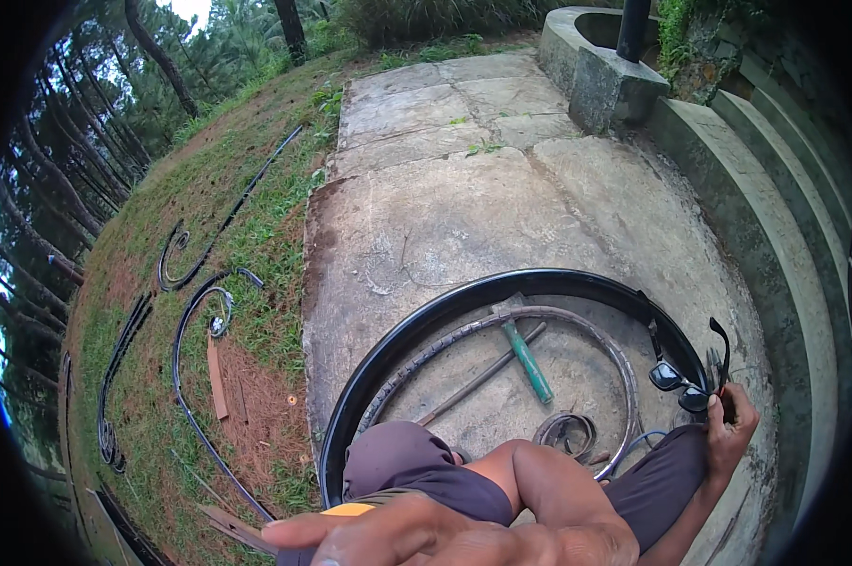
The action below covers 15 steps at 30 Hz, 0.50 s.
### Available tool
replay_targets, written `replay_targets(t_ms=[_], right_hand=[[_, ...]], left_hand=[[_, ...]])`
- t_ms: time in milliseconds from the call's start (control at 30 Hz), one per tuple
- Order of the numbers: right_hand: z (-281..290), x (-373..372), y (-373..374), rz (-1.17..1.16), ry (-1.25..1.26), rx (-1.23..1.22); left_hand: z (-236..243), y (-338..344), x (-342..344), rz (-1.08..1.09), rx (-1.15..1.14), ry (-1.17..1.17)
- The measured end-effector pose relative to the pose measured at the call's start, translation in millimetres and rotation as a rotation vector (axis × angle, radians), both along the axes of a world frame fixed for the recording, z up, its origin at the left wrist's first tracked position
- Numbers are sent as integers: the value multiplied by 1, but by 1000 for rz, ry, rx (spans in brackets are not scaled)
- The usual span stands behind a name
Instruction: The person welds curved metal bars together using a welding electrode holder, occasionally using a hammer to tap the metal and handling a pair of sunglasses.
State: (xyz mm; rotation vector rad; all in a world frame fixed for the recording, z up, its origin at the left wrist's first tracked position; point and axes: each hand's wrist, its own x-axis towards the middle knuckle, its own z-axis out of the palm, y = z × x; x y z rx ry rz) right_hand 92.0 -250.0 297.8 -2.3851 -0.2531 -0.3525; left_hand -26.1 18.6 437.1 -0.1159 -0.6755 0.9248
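Observation:
My right hand is closed on a pair of black sunglasses, holding them above the right edge of a large black hoop. My right forearm rises beside a dark trouser leg. Very near the camera, my left hand fills the bottom edge with its thumb pointing left; its other fingers are cut off or hidden. Inside the hoop lie a hammer with a green handle, a rusty rod, a curved grey bar and a small coiled strip.
Black scrolled metal bars lie on the grass to the left, by a reddish wooden board. Concrete steps run along the right. A concrete block with a dark post stands at the back. Dark rounded cloth covers the hoop's lower left.

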Motion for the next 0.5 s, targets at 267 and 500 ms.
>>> replay_targets(t_ms=[267, 500], right_hand=[[6, -2, 2, 13, -12, 11], [8, -2, 2, 8, -43, -9]], left_hand=[[-8, 1, 7, -1, 13, 58], [-11, 5, 27, 0, 21, 102]])
